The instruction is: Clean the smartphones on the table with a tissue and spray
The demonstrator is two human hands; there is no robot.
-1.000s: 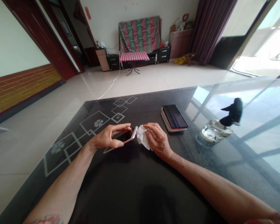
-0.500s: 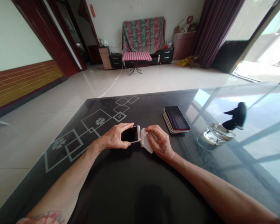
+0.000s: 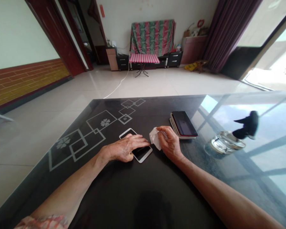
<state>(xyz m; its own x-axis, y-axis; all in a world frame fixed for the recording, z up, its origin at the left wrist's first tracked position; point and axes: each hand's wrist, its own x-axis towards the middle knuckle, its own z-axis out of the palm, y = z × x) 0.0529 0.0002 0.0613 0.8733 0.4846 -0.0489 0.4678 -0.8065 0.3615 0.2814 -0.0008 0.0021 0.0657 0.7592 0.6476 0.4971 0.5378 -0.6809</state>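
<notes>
**A:** Head view: the left hand [image 3: 125, 149] lies flat, fingers stretched across the white phone [image 3: 143, 154], pressing on it rather than clasping it. The phone lies screen up on the black glass table [image 3: 157, 190], both ends showing past the fingers.

**B:** And the right hand [image 3: 171, 144]?

**A:** Pinched closed on a crumpled white tissue [image 3: 154, 140], just right of the left fingertips and apart from the phone.

**B:** How would the phone handle?

**A:** I'd judge it thin, stiff and light. It is slick glass on a slick top, so it is likely to skate under that palm. The long side edges look like the safest hold, since the screen is the fragile part. The tissue is soft and nearly weightless.

**B:** Room around the hands?

**A:** A stack of phones [image 3: 183, 124] sits near, just beyond the right hand. Further right is a glass ashtray [image 3: 225, 143] with a dark object [image 3: 249, 125] on it. Left of the left hand there is only the printed square pattern [image 3: 95, 127], and the table's left edge is well off.
</notes>
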